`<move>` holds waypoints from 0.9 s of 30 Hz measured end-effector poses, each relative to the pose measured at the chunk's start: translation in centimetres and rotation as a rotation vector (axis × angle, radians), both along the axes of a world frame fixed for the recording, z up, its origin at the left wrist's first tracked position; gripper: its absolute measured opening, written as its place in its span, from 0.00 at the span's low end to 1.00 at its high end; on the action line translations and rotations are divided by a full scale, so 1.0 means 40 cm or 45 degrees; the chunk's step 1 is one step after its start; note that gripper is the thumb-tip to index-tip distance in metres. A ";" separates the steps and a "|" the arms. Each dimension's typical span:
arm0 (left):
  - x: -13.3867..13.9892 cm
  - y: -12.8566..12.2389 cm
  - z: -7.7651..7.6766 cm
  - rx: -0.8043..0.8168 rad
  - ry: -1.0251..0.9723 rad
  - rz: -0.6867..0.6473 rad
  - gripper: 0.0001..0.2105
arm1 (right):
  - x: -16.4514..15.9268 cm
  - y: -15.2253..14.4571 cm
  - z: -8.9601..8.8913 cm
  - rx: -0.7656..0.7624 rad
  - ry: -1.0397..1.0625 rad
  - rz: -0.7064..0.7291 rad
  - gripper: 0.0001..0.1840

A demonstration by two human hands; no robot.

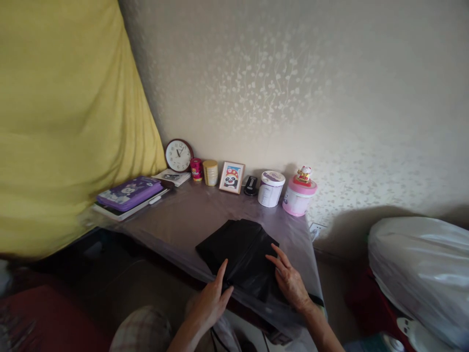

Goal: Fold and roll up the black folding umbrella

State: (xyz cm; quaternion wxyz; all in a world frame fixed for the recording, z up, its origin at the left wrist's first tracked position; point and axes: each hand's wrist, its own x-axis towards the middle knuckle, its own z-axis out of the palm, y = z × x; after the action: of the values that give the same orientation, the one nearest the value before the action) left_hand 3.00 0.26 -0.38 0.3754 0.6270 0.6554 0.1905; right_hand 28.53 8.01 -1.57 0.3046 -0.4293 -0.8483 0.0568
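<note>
A black, thin, fabric-like item (240, 249) lies in overlapping folded panels near the front edge of the table; I cannot make out its exact kind. At its near left edge is my left hand (212, 303), with index finger and thumb apart and the fingertips at the black material. My right hand (291, 281) rests at the item's right edge, fingers stretched and slightly spread. Neither hand has visibly closed round anything. Part of the item's near right side is hidden by my right hand.
The table (183, 215) has a plastic cover. Along the wall stand a clock (179, 155), a pink can (197, 169), a yellow container (210, 173), a picture frame (232, 177) and two tubs (271, 189). A purple case (130, 192) lies left; a plastic-covered bundle (421, 264) is right.
</note>
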 end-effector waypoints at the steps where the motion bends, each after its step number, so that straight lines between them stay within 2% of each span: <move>1: -0.001 0.001 -0.004 0.026 -0.020 -0.001 0.31 | -0.003 -0.002 0.001 -0.007 0.000 0.031 0.28; 6: 0.000 0.007 -0.020 0.069 -0.068 -0.001 0.31 | -0.021 -0.004 0.019 0.019 0.078 0.109 0.21; 11: -0.002 0.004 -0.012 0.095 -0.119 0.016 0.31 | -0.052 0.014 0.056 0.077 0.185 0.152 0.14; 15: -0.010 -0.001 0.020 0.045 -0.281 0.057 0.31 | -0.092 0.041 0.090 0.126 0.206 0.187 0.14; 20: -0.019 -0.001 0.074 -0.099 -0.526 0.121 0.33 | -0.141 0.077 0.154 0.212 0.254 0.249 0.14; 23: -0.026 0.004 0.081 -0.077 -0.464 0.093 0.33 | -0.166 0.097 0.185 0.242 0.236 0.294 0.14; 27: -0.027 0.013 0.052 0.004 -0.214 -0.006 0.32 | -0.199 0.123 0.188 0.256 0.198 0.341 0.13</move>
State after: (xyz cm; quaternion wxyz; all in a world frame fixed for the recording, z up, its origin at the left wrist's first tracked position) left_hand 1.93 0.78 1.71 0.4287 0.6109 0.6197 0.2427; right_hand 20.55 12.94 5.96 0.4002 -0.2742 -0.8733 0.0447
